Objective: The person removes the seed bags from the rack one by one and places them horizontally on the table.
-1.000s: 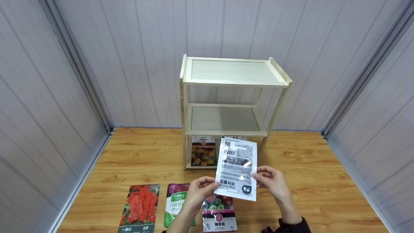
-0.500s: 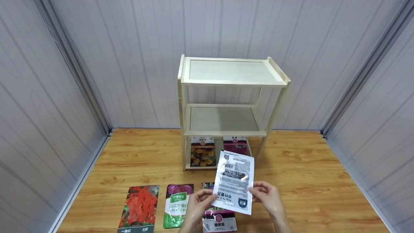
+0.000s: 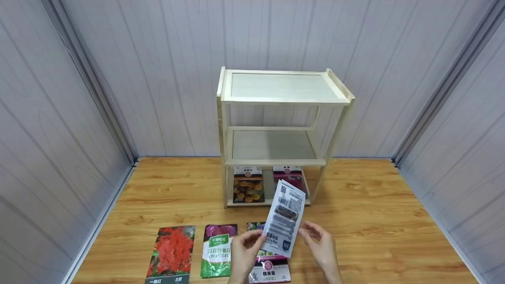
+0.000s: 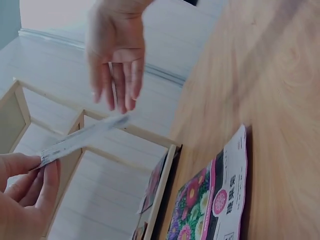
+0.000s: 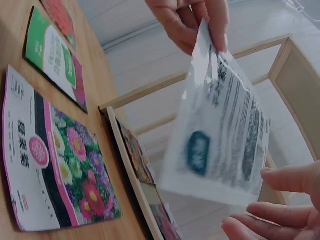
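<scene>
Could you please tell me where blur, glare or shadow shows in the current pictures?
Left wrist: the held packet blurs at its far end; right wrist: its blue-green logo is smeared, with bright glare higher up; head: shadow dims the middle shelf.

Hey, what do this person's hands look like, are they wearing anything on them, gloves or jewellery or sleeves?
Both the left hand and the right hand are bare, with no gloves. I see no ring or bracelet on either, and no sleeve or cuff shows in the head view. The nails are too small and blurred to describe.
</scene>
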Demonstrator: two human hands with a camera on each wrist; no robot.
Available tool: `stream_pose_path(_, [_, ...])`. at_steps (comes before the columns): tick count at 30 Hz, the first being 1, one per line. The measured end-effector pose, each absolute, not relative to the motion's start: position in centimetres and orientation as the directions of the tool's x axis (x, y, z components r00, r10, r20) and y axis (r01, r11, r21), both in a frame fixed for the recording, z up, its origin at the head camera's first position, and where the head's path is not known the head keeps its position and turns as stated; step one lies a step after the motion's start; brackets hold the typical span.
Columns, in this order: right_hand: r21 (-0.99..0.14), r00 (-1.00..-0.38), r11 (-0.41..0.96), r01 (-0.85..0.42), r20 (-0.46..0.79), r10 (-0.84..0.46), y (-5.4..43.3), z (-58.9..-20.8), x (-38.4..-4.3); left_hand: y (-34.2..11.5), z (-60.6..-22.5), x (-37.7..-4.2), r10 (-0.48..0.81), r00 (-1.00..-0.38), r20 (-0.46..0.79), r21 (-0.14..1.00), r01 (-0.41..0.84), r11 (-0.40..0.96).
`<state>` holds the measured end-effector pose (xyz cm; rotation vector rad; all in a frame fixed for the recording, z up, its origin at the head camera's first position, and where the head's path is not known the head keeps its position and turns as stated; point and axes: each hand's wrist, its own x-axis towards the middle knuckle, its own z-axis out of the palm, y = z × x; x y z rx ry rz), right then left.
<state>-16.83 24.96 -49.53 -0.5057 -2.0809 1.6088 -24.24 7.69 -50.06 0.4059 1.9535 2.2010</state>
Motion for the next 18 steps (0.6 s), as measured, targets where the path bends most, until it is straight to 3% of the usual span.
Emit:
stream_pose_path(6, [-0.995,-0.893,0.093,-0.045,0.082,0.442,24.2,-49.2,-16.9,8.0,-50.3,-23.6,0.281,-0.935,0.216,0.975,0.22,-0.018])
stream_pose_path(10, [-0.997,-0.929,-0.037,-0.062,0.044,0.368,23.9,-48.9,-16.8,8.2,-50.6,-23.2,0.306,-0.889,0.34,0.932,0.361,0.014])
stream_pose_path(13, [-0.993,-0.943,-0.09,-0.074,0.04,0.332,23.9,-48.8,-16.7,8.4,-51.0,-23.0,0.317,-0.825,0.468,0.865,0.501,0.027])
stream_pose_path(18, [-0.988,-0.946,-0.105,-0.111,0.072,0.317,24.7,-50.8,-17.1,8.7,-51.8,-22.8,0.285,-0.654,0.701,0.664,0.744,0.073])
